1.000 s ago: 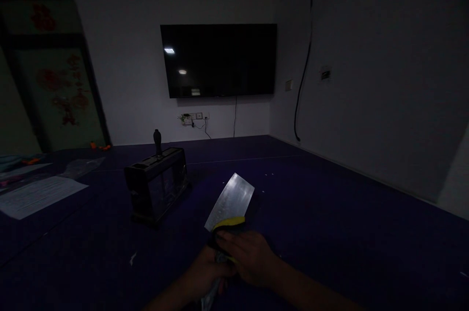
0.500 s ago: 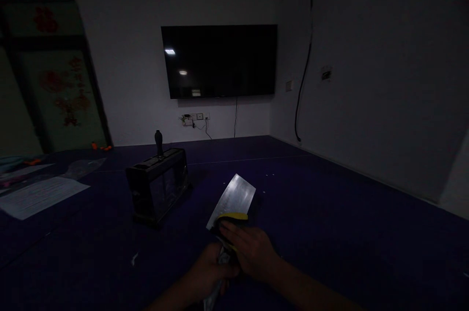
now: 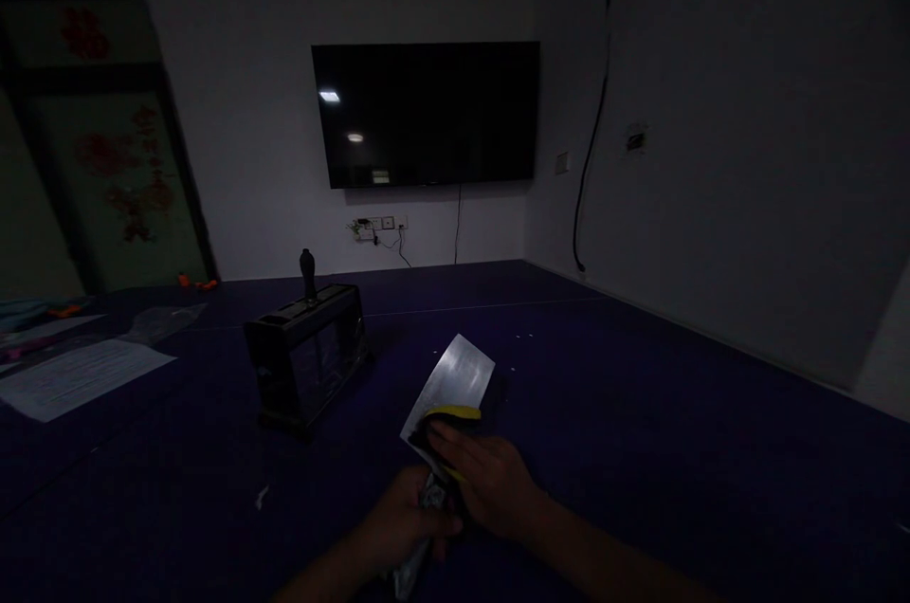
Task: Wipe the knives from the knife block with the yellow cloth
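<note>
My left hand is closed around the silvery, shiny handle of a cleaver. The broad metal blade points up and away from me, tilted to the right. In my right hand is a black and yellow pad, pressed against the lower part of the blade near the handle; the fingers hide part of it, and its exact kind is hard to tell in the dim light. Left of the blade stands a black knife block with clear-looking sides, and one dark handle sticks up from its top.
A printed sheet of paper and crumpled clear plastic lie on the dark blue surface at the left. Small white scraps are scattered about. A television hangs on the far wall, and a black cable runs down at the right.
Both hands, the cleaver and the pad keep nearly the same places. The pad has shifted very slightly up on the blade, and the view has tilted a little.
</note>
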